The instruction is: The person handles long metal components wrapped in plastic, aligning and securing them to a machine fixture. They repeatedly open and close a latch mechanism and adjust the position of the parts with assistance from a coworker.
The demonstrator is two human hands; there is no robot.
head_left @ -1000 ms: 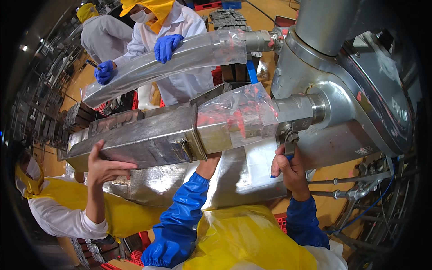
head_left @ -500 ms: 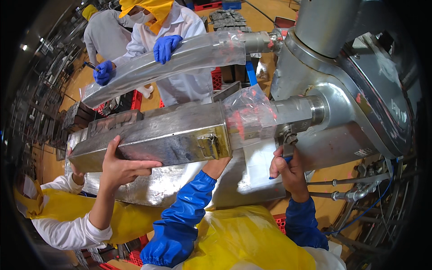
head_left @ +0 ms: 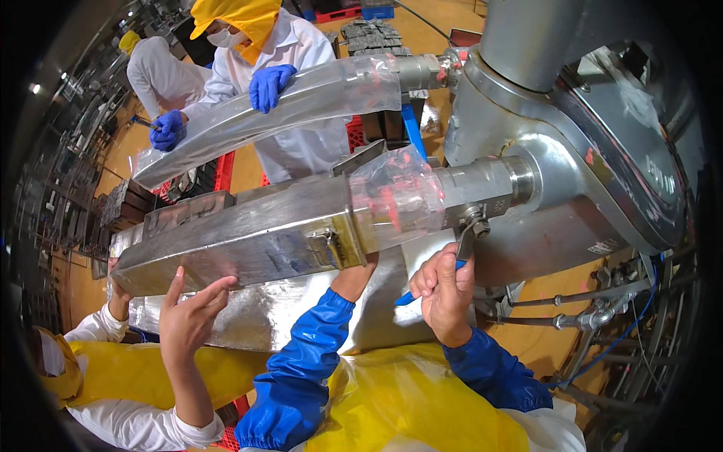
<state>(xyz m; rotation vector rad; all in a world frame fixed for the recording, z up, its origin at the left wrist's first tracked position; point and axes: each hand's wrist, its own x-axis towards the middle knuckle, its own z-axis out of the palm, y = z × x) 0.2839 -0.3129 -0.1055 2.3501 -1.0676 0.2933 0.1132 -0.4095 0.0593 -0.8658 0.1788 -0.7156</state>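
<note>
A long rectangular metal mould point(head_left: 241, 248) lies across the middle, its open end pushed over a clear plastic bag point(head_left: 399, 196) on the machine's outlet pipe. My left hand point(head_left: 355, 280) holds the mould from below near that end; its fingers are hidden behind the metal. Below the outlet, my right hand point(head_left: 446, 290) is closed around the lever point(head_left: 465, 245) of the valve point(head_left: 476, 207), whose blue grip end point(head_left: 409, 298) sticks out to the left. Pinkish residue shows inside the bag.
At left, a co-worker's hands point(head_left: 194, 313) touch the mould's underside and far end. Across from me, a person in blue gloves point(head_left: 271, 87) handles a filled plastic sleeve point(head_left: 256, 113) on a second outlet. The steel machine point(head_left: 527, 128) stands at right. Red crates point(head_left: 224, 172) sit behind.
My right hand has moved left with the lever, which now angles more to the left with its blue end exposed. The co-worker's nearer hand has dropped slightly along the mould. The view has shifted a little.
</note>
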